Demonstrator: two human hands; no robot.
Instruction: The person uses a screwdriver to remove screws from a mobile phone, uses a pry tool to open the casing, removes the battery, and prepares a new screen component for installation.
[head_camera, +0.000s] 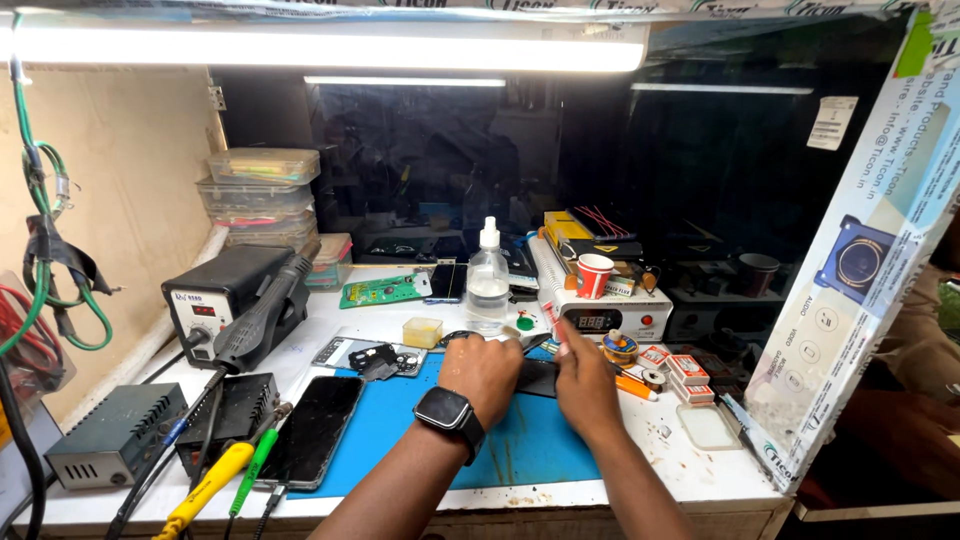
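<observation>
So both hands are down on the blue mat in the middle of the bench. The left hand, smartwatch on that wrist, is curled over one end of a flat dark phone-like piece, pinning it to the mat. The right hand sits at the other end of that piece, fingers bunched together up near its far edge; can't tell whether it's pinching anything, the fingertips are too small to make out.

Around them: a black phone lies face up on the mat's left edge, with a yellow-handled tool and a green-handled one just beside it. A hot air station stands further left. Behind the hands there's a clear squeeze bottle, a small yellow box, and a white heating unit with a red paper cup on top.
</observation>
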